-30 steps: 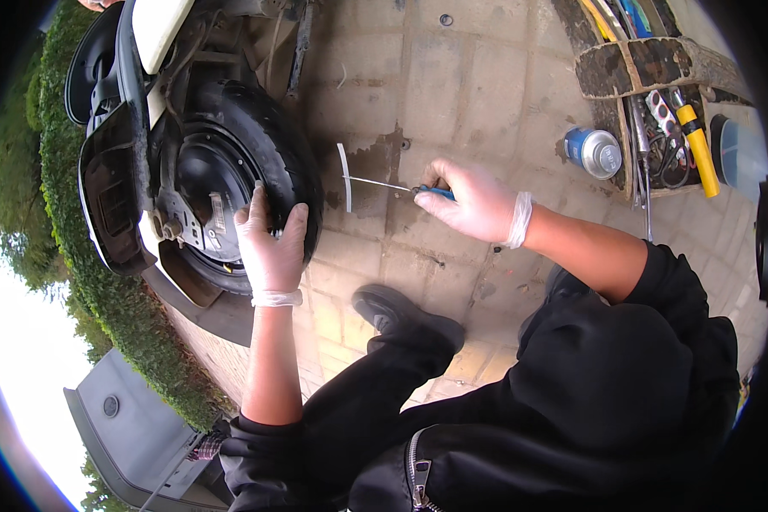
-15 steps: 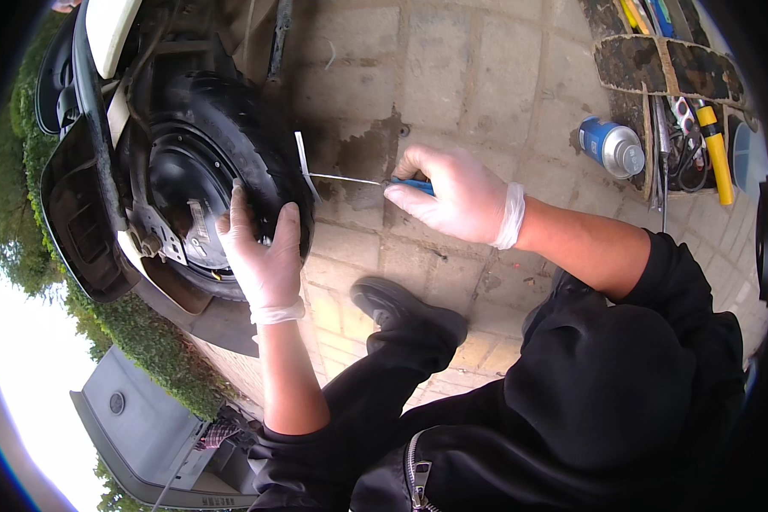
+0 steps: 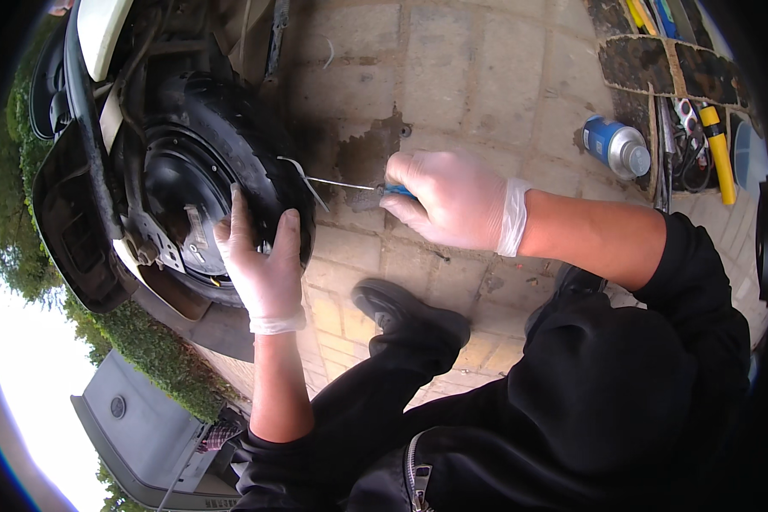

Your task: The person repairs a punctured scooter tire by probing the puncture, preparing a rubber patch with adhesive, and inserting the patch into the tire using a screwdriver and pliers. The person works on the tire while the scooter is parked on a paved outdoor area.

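A black scooter tyre surrounds a dark hub at the left. My left hand, in a thin translucent glove, lies against the wheel's near side; thumb and fingers are spread over the tyre and rim. Gloved too, my right hand is closed round the blue handle of a tyre plug tool. Its thin metal shaft points left toward the tread. A pale plug strip is threaded through the tip, both ends hanging free. From here I cannot tell whether the strip touches the tyre.
A blue and silver can rests on the paving at the right. Beside it, a worn toolbox holds a yellow-handled tool, pliers and other tools. My shoe stands below the hands. Behind the scooter are a hedge and a grey vehicle.
My right hand has rolled so its back faces up more. The strip at the tool's tip has tilted, its upper end now nearer the tyre. My left hand has hardly moved.
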Motion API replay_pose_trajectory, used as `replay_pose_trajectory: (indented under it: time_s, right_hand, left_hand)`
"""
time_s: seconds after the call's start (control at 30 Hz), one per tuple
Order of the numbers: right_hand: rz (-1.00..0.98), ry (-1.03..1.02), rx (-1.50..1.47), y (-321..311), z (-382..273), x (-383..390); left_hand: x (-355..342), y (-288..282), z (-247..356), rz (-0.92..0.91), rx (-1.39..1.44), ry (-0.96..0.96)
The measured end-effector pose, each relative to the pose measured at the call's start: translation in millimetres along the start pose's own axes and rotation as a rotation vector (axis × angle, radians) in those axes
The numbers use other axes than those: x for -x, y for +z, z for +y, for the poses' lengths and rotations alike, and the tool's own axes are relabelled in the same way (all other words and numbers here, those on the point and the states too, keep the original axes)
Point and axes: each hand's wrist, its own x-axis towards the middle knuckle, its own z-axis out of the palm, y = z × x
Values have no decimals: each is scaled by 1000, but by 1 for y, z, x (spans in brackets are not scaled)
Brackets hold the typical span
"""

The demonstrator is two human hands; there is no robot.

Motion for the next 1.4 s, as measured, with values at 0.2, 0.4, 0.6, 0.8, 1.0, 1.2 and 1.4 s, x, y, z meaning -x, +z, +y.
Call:
replay_pose_trajectory:
  time_s: [0.2,0.4,0.6,0.8,1.0,1.2,1.4]
  right_hand:
    - [-6,-146,141,-9,4,-11]
    - [-491,950,-1188,-31,16,-39]
    - [-254,403,-461,-19,3,-30]
    - [-86,-57,258,-3,-10,-26]
    - [-94,189,-94,10,-13,-45]
    - [15,162,-123,33,-12,-55]
    - [-260,397,-406,1,-4,-9]
  left_hand:
    - [1,-1,1,1,-19,-5]
    - [1,-1,8,2,-9,-28]
    - [2,-2,12,-1,-7,-59]
    - [0,-1,9,7,6,-32]
    - [2,-1,2,21,-85,37]
    - [1,1,0,34,-47,42]
    - [2,-1,-1,36,-89,48]
